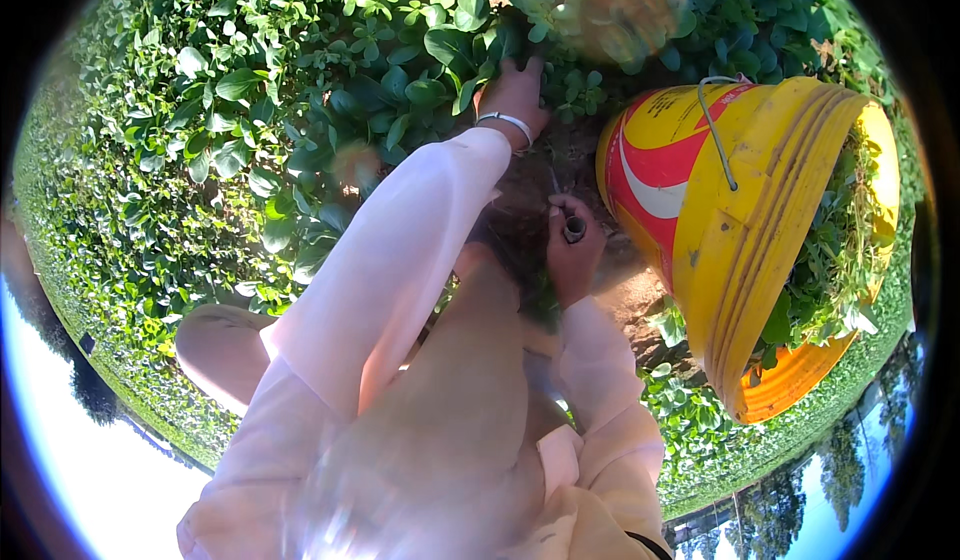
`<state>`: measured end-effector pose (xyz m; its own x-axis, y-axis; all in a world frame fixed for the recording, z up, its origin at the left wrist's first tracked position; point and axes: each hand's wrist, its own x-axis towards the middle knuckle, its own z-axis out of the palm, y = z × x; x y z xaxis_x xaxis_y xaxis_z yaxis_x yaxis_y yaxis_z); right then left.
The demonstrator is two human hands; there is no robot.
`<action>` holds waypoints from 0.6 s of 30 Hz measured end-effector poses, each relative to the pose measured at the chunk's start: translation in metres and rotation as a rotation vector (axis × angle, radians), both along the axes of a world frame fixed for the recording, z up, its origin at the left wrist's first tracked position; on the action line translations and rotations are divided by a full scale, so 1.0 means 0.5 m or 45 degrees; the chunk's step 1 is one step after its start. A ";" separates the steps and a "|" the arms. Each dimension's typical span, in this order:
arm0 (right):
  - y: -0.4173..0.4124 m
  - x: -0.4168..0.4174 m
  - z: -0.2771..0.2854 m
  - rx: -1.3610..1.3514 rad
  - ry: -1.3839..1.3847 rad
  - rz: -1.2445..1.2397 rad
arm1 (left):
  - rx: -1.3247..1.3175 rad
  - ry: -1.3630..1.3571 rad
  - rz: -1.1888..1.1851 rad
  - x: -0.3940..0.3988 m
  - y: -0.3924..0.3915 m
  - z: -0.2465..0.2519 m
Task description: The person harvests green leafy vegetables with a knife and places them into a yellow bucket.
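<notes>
My left hand (516,101), with a pale bracelet (508,117) at the wrist, reaches down among leafy green plants (427,89). Leaves and shade cover its fingertips, so what they touch is hidden. Lower and to the right, my right hand (577,256) is closed around a small hand tool whose round, hollow handle end (574,229) pokes out of the fist. A thin, blurred strip (555,177) beyond the fingers may be its blade. Dark soil (529,185) lies between the two hands.
To the right, a yellow plastic bucket (750,185) with a wire handle (709,129) leans over on its side, filled with cut greens (814,282). Dense low plants (150,207) spread across the left. My bent knee (480,282) is close below the hands. Trees (844,477) stand far off.
</notes>
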<state>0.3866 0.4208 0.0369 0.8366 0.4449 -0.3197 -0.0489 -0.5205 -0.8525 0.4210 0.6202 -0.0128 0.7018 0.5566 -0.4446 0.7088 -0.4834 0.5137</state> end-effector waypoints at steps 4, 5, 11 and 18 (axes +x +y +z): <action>-0.034 -0.008 0.028 -0.052 -0.055 0.030 | 0.052 -0.022 -0.155 0.005 -0.007 -0.026; -0.051 -0.006 0.032 -0.078 -0.012 -0.001 | 0.026 -0.081 -0.184 -0.002 -0.008 -0.039; -0.036 0.019 0.045 -0.090 0.010 -0.082 | -1.012 -0.797 0.865 -0.082 0.068 -0.100; 0.084 0.067 -0.015 0.017 -0.110 -0.186 | -1.022 -0.799 0.841 -0.086 0.056 -0.058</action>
